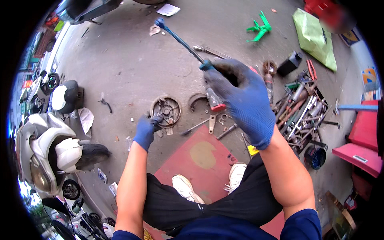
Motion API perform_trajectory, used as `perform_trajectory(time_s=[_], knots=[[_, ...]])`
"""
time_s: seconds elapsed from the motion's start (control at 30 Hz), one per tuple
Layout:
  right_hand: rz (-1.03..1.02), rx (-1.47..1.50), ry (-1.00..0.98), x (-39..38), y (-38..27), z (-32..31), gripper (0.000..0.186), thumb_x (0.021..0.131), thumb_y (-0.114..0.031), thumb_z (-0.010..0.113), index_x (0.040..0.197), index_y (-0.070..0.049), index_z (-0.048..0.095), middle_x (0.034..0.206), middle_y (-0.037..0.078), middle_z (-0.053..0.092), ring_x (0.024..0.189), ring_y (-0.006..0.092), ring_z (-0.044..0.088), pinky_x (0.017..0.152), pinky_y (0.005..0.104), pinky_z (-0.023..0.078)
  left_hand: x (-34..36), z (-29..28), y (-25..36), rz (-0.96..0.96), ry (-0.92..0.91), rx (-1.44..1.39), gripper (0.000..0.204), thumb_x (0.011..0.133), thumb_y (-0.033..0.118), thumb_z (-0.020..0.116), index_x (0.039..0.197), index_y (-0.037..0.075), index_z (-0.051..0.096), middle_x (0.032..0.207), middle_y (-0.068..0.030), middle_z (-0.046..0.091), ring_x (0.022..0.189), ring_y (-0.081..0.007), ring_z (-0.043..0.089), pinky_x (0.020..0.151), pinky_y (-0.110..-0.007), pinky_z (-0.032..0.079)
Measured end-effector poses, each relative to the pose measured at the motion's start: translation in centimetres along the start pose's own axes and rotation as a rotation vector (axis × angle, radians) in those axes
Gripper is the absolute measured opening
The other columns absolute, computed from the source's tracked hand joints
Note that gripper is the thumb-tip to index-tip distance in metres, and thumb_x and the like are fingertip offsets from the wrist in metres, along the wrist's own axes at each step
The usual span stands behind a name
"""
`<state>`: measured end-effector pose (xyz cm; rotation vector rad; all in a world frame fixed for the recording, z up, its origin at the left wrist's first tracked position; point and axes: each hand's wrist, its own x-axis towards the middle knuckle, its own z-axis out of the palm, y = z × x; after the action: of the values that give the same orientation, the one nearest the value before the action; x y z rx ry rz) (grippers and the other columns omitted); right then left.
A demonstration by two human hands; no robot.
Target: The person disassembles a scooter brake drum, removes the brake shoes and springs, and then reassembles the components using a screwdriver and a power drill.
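My right hand (250, 102), in a blue glove with dark-coated fingers, is raised, closed round the near end of a long thin tool (182, 43). The tool is dark blue-green, and its knobbed blue tip points to the far left; its exact kind I cannot make out. Lower down, my left hand (146, 131), gloved alike, grips the near left rim of a round metal brake plate (174, 107) on the ground. Beside the plate lies a curved brake shoe (193, 103). A grey and red object (217, 105) shows partly behind my right hand.
Several metal tools lie heaped (302, 110) at the right, near a black bottle (290, 64). A red mat (188, 154) is under my shoes. Scooters, including a white one (44, 146), stand at the left. A green frame-like part (261, 28) and a pale green sack (314, 38) lie at the far right.
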<state>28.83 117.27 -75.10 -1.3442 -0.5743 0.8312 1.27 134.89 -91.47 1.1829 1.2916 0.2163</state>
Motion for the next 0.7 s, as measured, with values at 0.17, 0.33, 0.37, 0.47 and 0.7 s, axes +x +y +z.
perform_trajectory(time_s=[0.17, 0.33, 0.37, 0.47, 0.7], knots=[[0.075, -0.146, -0.054, -1.3, -1.8, 1.5, 0.024, 0.091, -0.016, 0.069, 0.107, 0.001, 0.067, 0.083, 0.002, 0.063, 0.075, 0.0061, 0.055, 0.067, 0.0225, 0.047, -7.8, -0.7, 9.5, 0.235, 0.084, -0.018, 0.028, 0.086, 0.005, 0.066, 0.112, -0.004, 0.058, 0.097, -0.0118, 0.069, 0.079, -0.0179, 0.07, 0.066, -0.029, 0.059], [0.047, -0.388, -0.115, -4.2, -3.2, 2.5, 0.022, 0.089, -0.014, 0.07, 0.104, 0.001, 0.066, 0.081, 0.001, 0.063, 0.073, 0.0055, 0.055, 0.066, 0.0232, 0.048, -9.9, -0.5, 9.5, 0.5, 0.197, -0.259, 0.026, 0.084, -0.001, 0.059, 0.109, -0.005, 0.054, 0.094, -0.0122, 0.067, 0.072, -0.0152, 0.068, 0.06, -0.027, 0.059], [0.04, -0.416, -0.131, -5.0, -3.0, 2.9, 0.021, 0.088, -0.012, 0.071, 0.103, 0.001, 0.065, 0.081, 0.0, 0.063, 0.071, 0.0051, 0.055, 0.063, 0.0241, 0.048, -10.3, -0.2, 10.2, 0.498, 0.198, -0.262, 0.025, 0.084, -0.002, 0.059, 0.108, -0.005, 0.054, 0.093, -0.012, 0.066, 0.072, -0.0149, 0.067, 0.059, -0.027, 0.059], [-0.015, -0.615, -0.269, -6.0, -2.6, 4.0, 0.02, 0.085, -0.012, 0.074, 0.1, 0.0, 0.067, 0.077, 0.008, 0.065, 0.065, 0.0113, 0.061, 0.062, 0.027, 0.05, -11.1, -0.4, 11.2, 0.589, 0.221, -0.248, 0.023, 0.085, -0.002, 0.058, 0.106, -0.004, 0.051, 0.091, -0.011, 0.065, 0.069, -0.0127, 0.065, 0.057, -0.026, 0.057], [-0.24, -0.743, -0.214, -6.8, -3.5, 6.4, 0.017, 0.083, -0.012, 0.074, 0.095, -0.002, 0.068, 0.076, 0.014, 0.065, 0.064, 0.0254, 0.065, 0.061, 0.0332, 0.051, -12.0, -1.4, 10.1, 0.708, 0.232, -0.19, 0.02, 0.086, -0.002, 0.057, 0.105, -0.002, 0.049, 0.088, -0.0089, 0.065, 0.066, -0.0088, 0.062, 0.054, -0.023, 0.051]])
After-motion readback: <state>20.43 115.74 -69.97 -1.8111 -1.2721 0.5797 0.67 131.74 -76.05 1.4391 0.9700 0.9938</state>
